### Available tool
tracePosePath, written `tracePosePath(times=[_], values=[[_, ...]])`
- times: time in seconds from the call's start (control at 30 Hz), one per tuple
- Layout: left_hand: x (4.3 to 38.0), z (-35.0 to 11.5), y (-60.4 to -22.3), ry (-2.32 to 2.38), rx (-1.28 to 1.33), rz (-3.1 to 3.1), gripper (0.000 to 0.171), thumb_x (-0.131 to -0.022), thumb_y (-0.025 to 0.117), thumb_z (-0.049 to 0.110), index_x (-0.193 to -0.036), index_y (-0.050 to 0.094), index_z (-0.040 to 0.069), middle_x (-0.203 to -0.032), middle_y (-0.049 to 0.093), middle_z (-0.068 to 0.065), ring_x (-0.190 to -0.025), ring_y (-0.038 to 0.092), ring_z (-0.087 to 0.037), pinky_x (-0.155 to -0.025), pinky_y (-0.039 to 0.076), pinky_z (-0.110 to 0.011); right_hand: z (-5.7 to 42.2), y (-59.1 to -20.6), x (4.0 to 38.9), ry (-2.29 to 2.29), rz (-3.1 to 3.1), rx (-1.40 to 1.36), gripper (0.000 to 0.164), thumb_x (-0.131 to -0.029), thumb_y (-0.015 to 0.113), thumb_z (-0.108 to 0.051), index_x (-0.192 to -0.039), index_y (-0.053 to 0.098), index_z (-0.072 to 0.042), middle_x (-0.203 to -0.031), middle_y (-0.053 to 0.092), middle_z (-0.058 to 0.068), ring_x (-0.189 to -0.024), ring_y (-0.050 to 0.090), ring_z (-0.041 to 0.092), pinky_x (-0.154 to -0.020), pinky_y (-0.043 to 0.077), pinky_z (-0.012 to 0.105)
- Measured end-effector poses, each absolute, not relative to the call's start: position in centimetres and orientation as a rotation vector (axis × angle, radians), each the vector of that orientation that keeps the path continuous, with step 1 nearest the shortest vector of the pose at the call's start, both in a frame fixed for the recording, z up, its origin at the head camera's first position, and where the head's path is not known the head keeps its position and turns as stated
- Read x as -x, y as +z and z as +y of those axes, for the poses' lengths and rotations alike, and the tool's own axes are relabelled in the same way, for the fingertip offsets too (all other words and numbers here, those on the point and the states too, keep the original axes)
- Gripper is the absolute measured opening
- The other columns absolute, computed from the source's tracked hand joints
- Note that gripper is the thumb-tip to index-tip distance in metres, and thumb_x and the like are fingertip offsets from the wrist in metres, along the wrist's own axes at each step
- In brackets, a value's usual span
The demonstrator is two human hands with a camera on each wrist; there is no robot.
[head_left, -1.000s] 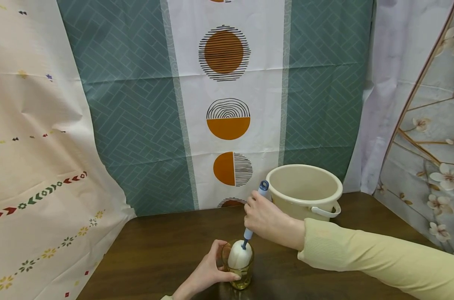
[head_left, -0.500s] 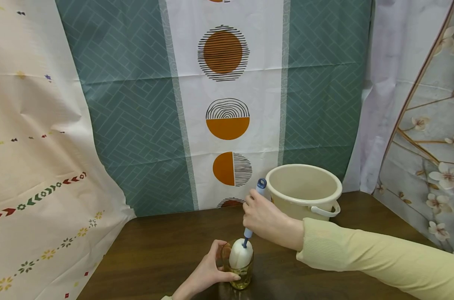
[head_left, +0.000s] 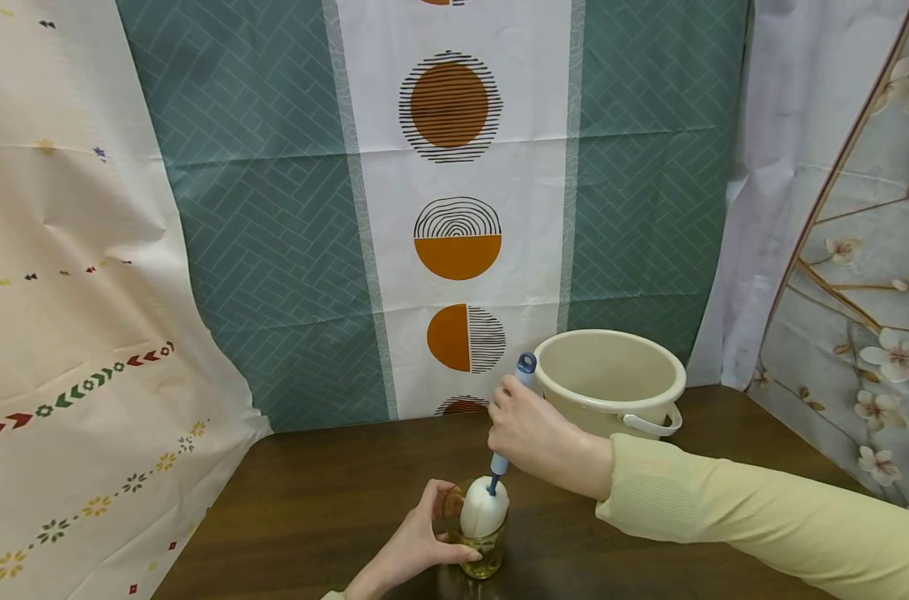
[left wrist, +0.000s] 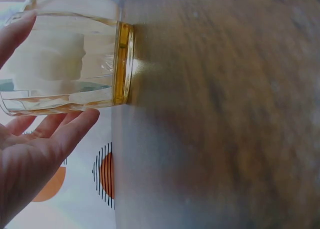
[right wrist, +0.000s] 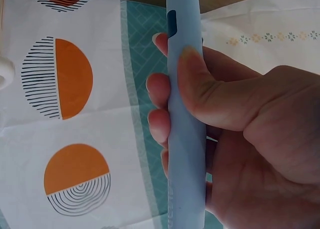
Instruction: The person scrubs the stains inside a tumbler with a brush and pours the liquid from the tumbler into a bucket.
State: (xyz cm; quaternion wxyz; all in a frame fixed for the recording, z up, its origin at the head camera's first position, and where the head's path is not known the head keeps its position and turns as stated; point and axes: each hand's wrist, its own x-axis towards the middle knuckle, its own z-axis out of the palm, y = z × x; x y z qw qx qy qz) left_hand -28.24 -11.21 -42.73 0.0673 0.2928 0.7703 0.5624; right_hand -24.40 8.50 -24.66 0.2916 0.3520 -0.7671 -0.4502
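An amber-tinted drinking glass (head_left: 484, 560) stands on the brown table, held by my left hand (head_left: 422, 533). Its thumb lies on the near side and the fingers curve round the far left side. Inside the glass sits the white sponge head of a cup brush (head_left: 485, 510), its top showing above the rim. In the left wrist view the sponge is a pale blur through the glass wall (left wrist: 97, 54). My right hand (head_left: 536, 429) grips the brush's light blue handle (right wrist: 186, 134), thumb along it and fingers wrapped behind. The handle leans right, its dark blue hanging loop uppermost.
A cream bucket (head_left: 574, 418) with a white handle stands behind my right wrist, near the back of the brown table (head_left: 312, 500). Patterned cloths (head_left: 274, 208) hang behind the table and along both sides.
The brush has risen slightly in the glass and its sponge head has shifted a little to the right, along with my right hand. My left hand and the glass stay in place.
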Motion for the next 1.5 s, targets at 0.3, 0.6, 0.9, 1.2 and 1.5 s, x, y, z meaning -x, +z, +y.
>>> tracePosePath(times=[0.3,0.6,0.9,1.2,1.5], values=[[28.2,-11.2,-42.7,1.696,-0.887,2.316,0.070,-0.072,0.078,0.015,-0.122,0.029,0.003,-0.115,0.044,-0.009,-0.103,0.046,-0.028,-0.073,0.044,-0.050,8.7,-24.3,24.3,-1.161,-2.067,-0.951,0.009,-0.078,0.070,-0.026,-0.069,0.068,-0.027,-0.069,0.059,-0.004,-0.064,0.043,0.015,-0.063,0.027,0.030],[28.3,-11.1,-42.7,1.702,-0.888,2.305,0.071,-0.072,0.078,0.016,-0.123,0.029,0.003,-0.114,0.044,-0.009,-0.101,0.047,-0.028,-0.071,0.045,-0.047,9.2,-23.9,24.7,-1.077,-2.083,-1.009,0.011,-0.078,0.068,-0.023,-0.067,0.067,-0.027,-0.068,0.059,-0.006,-0.065,0.047,0.014,-0.063,0.029,0.030],[28.3,-11.2,-42.7,1.685,-0.887,2.341,0.071,-0.072,0.078,0.017,-0.123,0.030,0.003,-0.116,0.041,-0.010,-0.098,0.045,-0.027,-0.070,0.046,-0.045,9.4,-24.0,25.0,-1.055,-2.096,-1.028,0.009,-0.077,0.069,-0.023,-0.069,0.067,-0.026,-0.069,0.059,-0.005,-0.065,0.048,0.015,-0.063,0.030,0.030],[28.3,-11.1,-42.8,1.691,-0.905,2.346,0.069,-0.071,0.078,0.014,-0.121,0.032,0.008,-0.116,0.042,-0.009,-0.096,0.047,-0.026,-0.070,0.046,-0.040,9.6,-24.2,24.9,-1.004,-2.070,-1.033,0.008,-0.077,0.069,-0.021,-0.070,0.067,-0.023,-0.067,0.057,-0.002,-0.061,0.046,0.016,-0.062,0.029,0.031],[28.3,-11.1,-42.9,1.709,-0.909,2.312,0.069,-0.071,0.078,0.012,-0.121,0.031,0.007,-0.117,0.043,-0.011,-0.098,0.047,-0.026,-0.071,0.046,-0.041,9.7,-24.2,24.6,-0.978,-2.037,-0.998,0.011,-0.077,0.068,-0.019,-0.067,0.066,-0.022,-0.062,0.054,0.000,-0.058,0.044,0.017,-0.061,0.029,0.031]])
